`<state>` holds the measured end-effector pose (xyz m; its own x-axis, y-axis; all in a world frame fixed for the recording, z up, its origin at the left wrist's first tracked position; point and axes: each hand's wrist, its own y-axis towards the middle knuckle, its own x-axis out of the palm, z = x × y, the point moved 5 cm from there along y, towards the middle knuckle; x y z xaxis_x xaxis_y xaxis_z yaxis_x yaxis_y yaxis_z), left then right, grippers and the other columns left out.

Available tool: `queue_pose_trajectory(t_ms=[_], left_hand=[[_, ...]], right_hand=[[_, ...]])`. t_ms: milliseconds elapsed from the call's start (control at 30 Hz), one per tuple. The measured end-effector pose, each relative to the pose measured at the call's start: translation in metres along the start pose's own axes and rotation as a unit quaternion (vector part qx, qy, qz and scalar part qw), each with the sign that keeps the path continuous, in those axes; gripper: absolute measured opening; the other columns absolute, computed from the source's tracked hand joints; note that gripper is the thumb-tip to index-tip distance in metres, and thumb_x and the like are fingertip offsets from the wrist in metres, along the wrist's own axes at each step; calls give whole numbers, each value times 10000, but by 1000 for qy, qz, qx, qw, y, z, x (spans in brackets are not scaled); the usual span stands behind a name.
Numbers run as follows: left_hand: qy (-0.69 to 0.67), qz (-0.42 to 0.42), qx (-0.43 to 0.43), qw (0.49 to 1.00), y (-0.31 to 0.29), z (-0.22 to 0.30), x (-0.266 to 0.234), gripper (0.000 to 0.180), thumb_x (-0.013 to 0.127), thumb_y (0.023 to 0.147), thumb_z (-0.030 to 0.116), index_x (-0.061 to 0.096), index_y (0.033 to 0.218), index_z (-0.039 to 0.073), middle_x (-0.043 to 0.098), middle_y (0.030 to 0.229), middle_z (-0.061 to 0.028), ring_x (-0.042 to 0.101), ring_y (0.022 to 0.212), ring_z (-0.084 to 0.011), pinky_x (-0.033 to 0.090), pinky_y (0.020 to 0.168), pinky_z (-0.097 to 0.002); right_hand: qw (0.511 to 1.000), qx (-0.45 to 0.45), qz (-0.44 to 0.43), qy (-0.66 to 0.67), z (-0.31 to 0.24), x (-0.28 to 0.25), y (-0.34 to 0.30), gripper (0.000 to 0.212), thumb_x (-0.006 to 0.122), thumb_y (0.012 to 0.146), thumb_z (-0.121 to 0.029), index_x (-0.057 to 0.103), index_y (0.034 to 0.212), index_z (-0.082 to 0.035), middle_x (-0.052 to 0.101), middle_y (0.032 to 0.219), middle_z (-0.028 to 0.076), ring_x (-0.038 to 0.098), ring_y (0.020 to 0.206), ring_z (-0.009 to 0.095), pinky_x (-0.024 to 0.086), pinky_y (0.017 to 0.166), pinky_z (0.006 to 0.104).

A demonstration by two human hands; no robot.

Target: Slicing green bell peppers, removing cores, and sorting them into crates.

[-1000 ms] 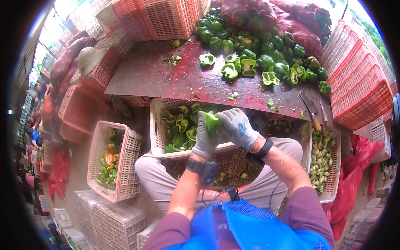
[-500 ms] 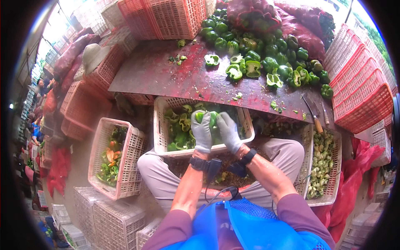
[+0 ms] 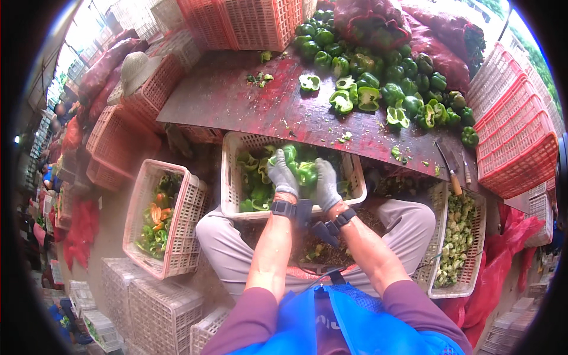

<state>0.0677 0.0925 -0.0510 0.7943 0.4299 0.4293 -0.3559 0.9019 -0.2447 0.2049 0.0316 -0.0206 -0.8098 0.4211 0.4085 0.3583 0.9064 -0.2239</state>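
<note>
My gloved left hand (image 3: pixel 283 176) is closed on a green bell pepper (image 3: pixel 305 173) held between both hands. From the other side my gloved right hand (image 3: pixel 327 184) grips it, fingers curled against its side. Another green piece (image 3: pixel 289 152) shows by the left fingertips; whether it is part of the same pepper I cannot tell. Both hands are over a white slatted crate (image 3: pixel 227 177) with cut green pepper pieces (image 3: pixel 258 193) inside. Beyond it, on the dark table (image 3: pixel 236 97), lie whole green peppers (image 3: pixel 360 64) and opened halves (image 3: pixel 341 102).
A knife (image 3: pixel 451 171) with a wooden handle and a thinner knife (image 3: pixel 466 170) lie at the table's right. Pepper cores fill a crate (image 3: pixel 479 236) at right. Another crate (image 3: pixel 131 231) at left holds green and orange peppers. Red mesh sacks (image 3: pixel 435 50) and stacked crates (image 3: pixel 515 130) stand around.
My hands have moved slightly apart, and more of the green pepper shows between them. The whole view has shifted a little.
</note>
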Motion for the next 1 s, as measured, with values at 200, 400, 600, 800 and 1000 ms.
queue_pose_trajectory(t_ms=[200,400,600,800,1000], left_hand=[[321,-135,127,929,-5,4,-18,479,677,1010,411,607,1273,16,697,1164,-145,651,1023,-209,532,884,-355],[338,-246,165,893,-74,43,27,305,735,983,269,685,1145,16,741,997,-97,645,909,-112,527,850,-295],[334,-305,139,881,-57,40,19,233,707,993,170,668,1175,30,687,971,16,617,799,-74,538,735,-247],[127,-290,-100,943,-45,25,4,220,665,1030,227,660,1206,95,708,992,-2,642,720,-56,534,550,-203],[393,-259,371,800,-50,57,15,459,721,969,396,656,1245,35,722,920,-106,685,856,-200,553,803,-336]], right_hand=[[974,-100,11,-202,-27,-3,6,317,528,1085,-337,580,1059,-25,647,883,105,596,796,185,507,741,374],[956,-102,27,-274,-25,-6,5,284,507,1095,-298,586,1051,-29,581,863,58,511,818,136,467,754,335],[982,-64,-44,-170,3,-12,22,365,499,1091,-375,631,1030,-40,697,920,105,639,799,216,509,733,383],[912,306,-189,197,16,2,18,359,507,1090,-402,681,1040,-91,726,877,60,685,708,195,574,674,342],[976,-83,-52,-192,-16,-10,26,367,538,1080,-365,640,1015,-18,628,798,51,584,717,186,506,689,379]])
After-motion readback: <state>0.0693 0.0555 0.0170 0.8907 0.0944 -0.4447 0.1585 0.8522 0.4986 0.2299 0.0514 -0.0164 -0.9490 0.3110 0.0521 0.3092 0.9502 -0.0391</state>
